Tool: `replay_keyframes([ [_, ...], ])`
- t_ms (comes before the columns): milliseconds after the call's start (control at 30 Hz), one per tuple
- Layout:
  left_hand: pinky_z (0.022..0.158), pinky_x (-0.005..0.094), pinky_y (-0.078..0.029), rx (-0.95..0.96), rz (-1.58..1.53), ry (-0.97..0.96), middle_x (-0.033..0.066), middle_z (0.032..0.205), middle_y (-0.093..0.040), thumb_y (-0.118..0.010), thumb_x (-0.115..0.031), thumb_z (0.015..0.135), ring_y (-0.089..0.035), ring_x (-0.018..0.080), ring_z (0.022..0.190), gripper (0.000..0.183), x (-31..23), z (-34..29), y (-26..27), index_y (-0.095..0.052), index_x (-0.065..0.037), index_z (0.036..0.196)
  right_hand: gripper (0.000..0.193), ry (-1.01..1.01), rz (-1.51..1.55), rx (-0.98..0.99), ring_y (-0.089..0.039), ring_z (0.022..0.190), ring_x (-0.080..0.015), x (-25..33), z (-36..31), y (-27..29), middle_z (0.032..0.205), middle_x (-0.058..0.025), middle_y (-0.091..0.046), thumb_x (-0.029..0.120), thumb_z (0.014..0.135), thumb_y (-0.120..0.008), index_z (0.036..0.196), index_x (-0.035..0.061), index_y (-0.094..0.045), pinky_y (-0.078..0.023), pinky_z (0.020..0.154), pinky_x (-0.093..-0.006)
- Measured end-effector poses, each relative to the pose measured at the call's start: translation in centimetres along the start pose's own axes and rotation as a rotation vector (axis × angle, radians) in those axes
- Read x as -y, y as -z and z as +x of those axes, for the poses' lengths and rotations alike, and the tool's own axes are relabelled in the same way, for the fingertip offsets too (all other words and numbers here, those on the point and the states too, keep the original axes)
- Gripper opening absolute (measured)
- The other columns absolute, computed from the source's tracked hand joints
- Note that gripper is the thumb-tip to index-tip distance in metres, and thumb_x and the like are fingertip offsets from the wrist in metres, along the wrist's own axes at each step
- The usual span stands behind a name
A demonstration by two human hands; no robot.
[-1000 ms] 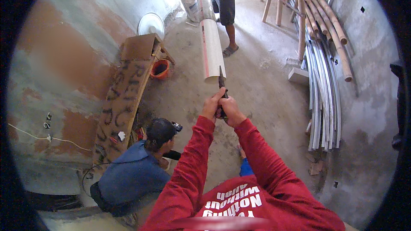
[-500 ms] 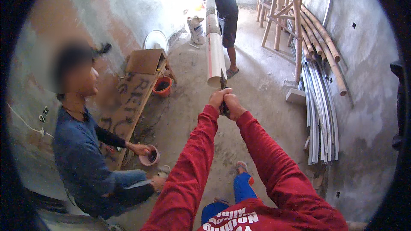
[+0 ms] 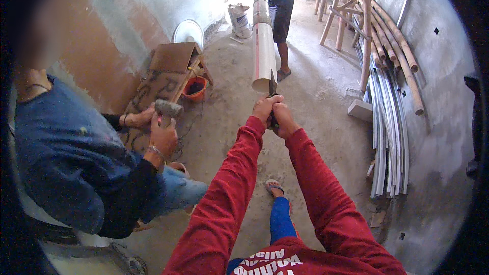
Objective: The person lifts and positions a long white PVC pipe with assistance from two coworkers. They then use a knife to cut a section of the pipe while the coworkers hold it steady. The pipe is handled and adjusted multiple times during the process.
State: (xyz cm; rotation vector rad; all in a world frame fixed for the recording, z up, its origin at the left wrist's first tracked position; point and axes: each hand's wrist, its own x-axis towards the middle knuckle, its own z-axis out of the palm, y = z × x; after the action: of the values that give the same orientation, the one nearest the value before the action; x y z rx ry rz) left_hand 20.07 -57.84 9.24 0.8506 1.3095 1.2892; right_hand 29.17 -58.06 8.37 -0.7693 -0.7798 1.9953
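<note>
A long white pipe (image 3: pixel 263 53) with a red stripe runs away from me, its round open end towards me. Against the right side of that end lies a dark, narrow metal tool (image 3: pixel 273 80), plier-like, its exact kind hard to make out. My left hand (image 3: pixel 263 108) and my right hand (image 3: pixel 287 117) are both closed round its handle, close together at the end of stretched arms. A person in dark clothes (image 3: pixel 281 5) holds the pipe's far end. At my left, a person in a blue shirt (image 3: pixel 66 137) has a hammer (image 3: pixel 169 108) raised in their hands.
Along the left wall are a wooden bench (image 3: pixel 175 63), an orange bucket (image 3: pixel 194 89) and a round pale lid (image 3: pixel 187 34). A white sack (image 3: pixel 239 20) stands farther back. Bamboo poles (image 3: pixel 392 46), metal profiles (image 3: pixel 387 142), a wooden trestle (image 3: pixel 346 7) and a pale block (image 3: pixel 360 110) line the right.
The person on the left has come closer, leaving the small bucket and now holding up a hammer. One of my feet has stepped forward. My hands keep their grip on the tool.
</note>
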Motion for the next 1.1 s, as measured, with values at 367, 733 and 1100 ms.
replay_keyframes([
  [367,0.057,0.0348,-0.049,0.087,-0.184,0.136,0.0031,0.074,-0.06,-0.074,-0.031,0.078,-0.058,0.0175,0.06,0.029,-0.2,-0.4,0.5,-0.059,-0.008,0.088,0.015,0.886,-0.751,0.255,-0.06,0.06,-0.02,-3.5,3.6,3.9,0.075,-0.0058,-0.06,0.016,0.087,-0.047,0.089,0.0054,-0.058,-0.047,0.051,-0.0356],
  [733,0.058,0.035,-0.049,0.165,-0.16,-0.001,0.0033,0.08,-0.058,-0.071,-0.021,0.079,-0.058,0.0163,0.069,0.025,0.2,-3.3,1.1,-0.058,-0.008,0.095,0.015,0.029,-0.076,-0.084,-0.056,0.054,-0.0186,-0.2,-6.4,-3.2,0.072,-0.0049,-0.059,0.017,0.089,-0.045,0.089,0.008,-0.057,-0.046,0.048,-0.0329],
  [1100,0.061,0.0342,-0.048,0.082,-0.03,0.017,0.003,0.079,-0.059,-0.07,-0.024,0.08,-0.057,0.0167,0.068,0.022,-2.1,-6.7,0.3,-0.06,-0.008,0.092,0.015,0.583,-0.479,0.176,-0.057,0.053,-0.0191,-4.9,-0.2,1.9,0.071,-0.0062,-0.059,0.016,0.089,-0.045,0.088,0.0067,-0.056,-0.047,0.047,-0.0328],
])
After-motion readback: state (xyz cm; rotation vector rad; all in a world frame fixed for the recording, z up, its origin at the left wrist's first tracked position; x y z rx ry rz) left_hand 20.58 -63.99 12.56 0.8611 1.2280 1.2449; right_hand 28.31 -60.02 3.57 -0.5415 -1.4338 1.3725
